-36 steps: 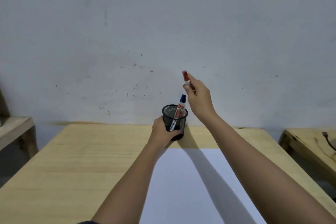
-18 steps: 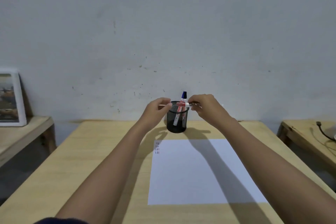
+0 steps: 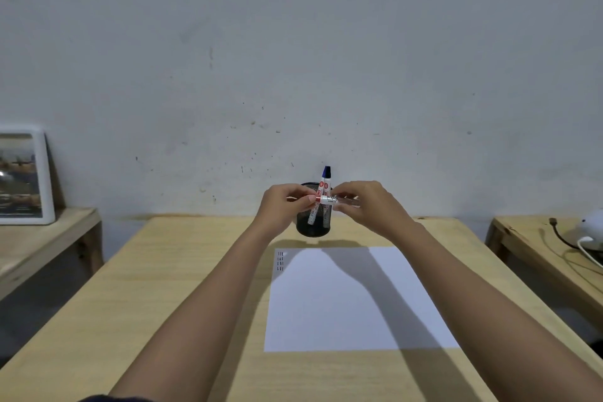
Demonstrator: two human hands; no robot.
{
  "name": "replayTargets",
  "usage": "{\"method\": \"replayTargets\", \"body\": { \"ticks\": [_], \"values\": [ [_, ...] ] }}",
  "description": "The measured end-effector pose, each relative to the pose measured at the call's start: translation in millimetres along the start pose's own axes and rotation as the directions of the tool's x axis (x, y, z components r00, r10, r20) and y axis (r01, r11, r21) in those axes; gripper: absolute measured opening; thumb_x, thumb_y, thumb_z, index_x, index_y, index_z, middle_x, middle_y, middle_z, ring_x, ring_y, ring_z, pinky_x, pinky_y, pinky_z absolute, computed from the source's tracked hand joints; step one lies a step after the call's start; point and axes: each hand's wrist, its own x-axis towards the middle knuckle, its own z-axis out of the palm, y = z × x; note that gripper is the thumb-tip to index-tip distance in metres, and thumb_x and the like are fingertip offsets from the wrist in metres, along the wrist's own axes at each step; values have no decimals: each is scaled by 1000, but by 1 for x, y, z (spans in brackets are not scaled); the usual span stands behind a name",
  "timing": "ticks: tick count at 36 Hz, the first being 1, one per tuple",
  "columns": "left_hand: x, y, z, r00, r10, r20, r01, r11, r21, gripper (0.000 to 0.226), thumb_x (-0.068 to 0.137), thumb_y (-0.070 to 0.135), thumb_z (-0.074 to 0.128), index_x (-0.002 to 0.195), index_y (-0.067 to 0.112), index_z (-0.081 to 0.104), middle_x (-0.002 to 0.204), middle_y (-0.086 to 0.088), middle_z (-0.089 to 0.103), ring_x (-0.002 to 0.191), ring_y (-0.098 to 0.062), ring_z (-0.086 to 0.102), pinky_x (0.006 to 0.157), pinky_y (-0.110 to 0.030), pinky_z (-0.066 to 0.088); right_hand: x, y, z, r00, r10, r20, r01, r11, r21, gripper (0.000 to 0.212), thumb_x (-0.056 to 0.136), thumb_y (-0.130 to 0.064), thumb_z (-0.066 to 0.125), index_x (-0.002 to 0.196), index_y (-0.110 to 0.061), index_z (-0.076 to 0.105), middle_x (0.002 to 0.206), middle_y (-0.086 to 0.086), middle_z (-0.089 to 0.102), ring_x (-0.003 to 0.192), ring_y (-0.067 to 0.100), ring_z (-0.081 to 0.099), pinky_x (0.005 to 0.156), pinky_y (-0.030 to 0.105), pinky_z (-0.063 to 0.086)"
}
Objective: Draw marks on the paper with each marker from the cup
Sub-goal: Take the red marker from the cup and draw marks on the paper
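A red marker (image 3: 324,199) lies level in the air in front of the black mesh cup (image 3: 313,227). My right hand (image 3: 365,204) grips its white barrel. My left hand (image 3: 285,204) pinches its red cap end. A blue-capped marker (image 3: 324,178) stands tilted in the cup, its cap above the rim. The white paper (image 3: 342,310) lies flat on the wooden table (image 3: 163,287) just in front of the cup. Several short black dashes (image 3: 280,261) sit in the paper's far left corner.
A framed picture (image 3: 24,174) leans on the wall on a low wooden bench at the left. Another bench at the right carries a white device (image 3: 592,228) and cables (image 3: 564,238). The grey wall stands right behind the cup.
My right hand has brought the red marker down from above the cup to level. My left hand has let go of the cup and taken the marker's cap end.
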Motion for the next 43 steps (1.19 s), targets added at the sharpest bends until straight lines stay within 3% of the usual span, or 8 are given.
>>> {"method": "replayTargets", "body": {
  "ticks": [7,9,11,14,19,26,32,43],
  "values": [
    [-2,-3,-10,999,-33,-20,29,986,-165,19,84,1,62,101,-7,67,100,-23,68,85,-25,67,80,-17,56,-7,13,-8,957,252,-145,-181,908,377,23,66,-26,84,83,-19,72,80,-5,69,71,-1,61,65,10,45],
    [-2,-5,-10,999,-42,-24,37,981,-193,19,84,2,63,101,-6,68,102,-23,68,87,-25,67,80,-17,56,-9,18,-6,919,362,-155,-228,810,540,25,62,-25,86,82,-18,72,81,-4,68,75,2,62,70,13,47],
    [-2,-5,-8,998,-59,-33,50,973,-226,19,84,2,63,101,-5,68,102,-23,68,87,-25,68,80,-16,56,-11,19,0,879,464,-110,-240,629,739,29,62,-21,86,87,-17,70,84,1,67,82,15,63,82,26,51],
    [-1,-3,-4,997,-67,-39,56,969,-239,17,84,2,63,100,-4,68,99,-19,69,84,-21,68,80,-18,56,-11,11,15,845,535,-9,-124,211,970,19,75,-3,74,88,-11,62,85,5,63,79,14,63,84,21,55],
    [-1,0,4,995,-65,-71,50,979,-199,10,83,3,65,90,6,71,94,-15,70,93,-26,67,96,-36,51,-7,-8,30,846,524,96,1,-181,983,4,90,-4,58,87,-7,58,90,4,63,91,15,62,84,22,55],
    [-4,-4,4,995,-42,-91,28,989,-146,12,82,10,66,85,21,72,95,-10,71,101,-30,67,99,-42,49,-4,-13,34,849,522,83,15,-181,983,5,89,0,57,91,-5,58,96,9,67,94,16,65,84,23,56],
    [-9,-4,9,997,-11,-82,4,996,-85,19,79,10,70,98,9,73,88,-5,70,85,-15,64,79,-18,50,-4,-14,41,855,512,85,-31,-113,993,2,91,-3,56,91,-4,58,92,10,69,90,17,68,83,23,57],
    [-16,-12,7,999,-12,-49,12,1000,2,11,81,4,67,87,11,74,73,-1,70,76,-20,67,91,-42,54,-7,-15,47,834,550,52,-85,35,996,9,92,-4,54,88,-1,61,92,11,68,87,18,67,82,23,57]
  ]
}}
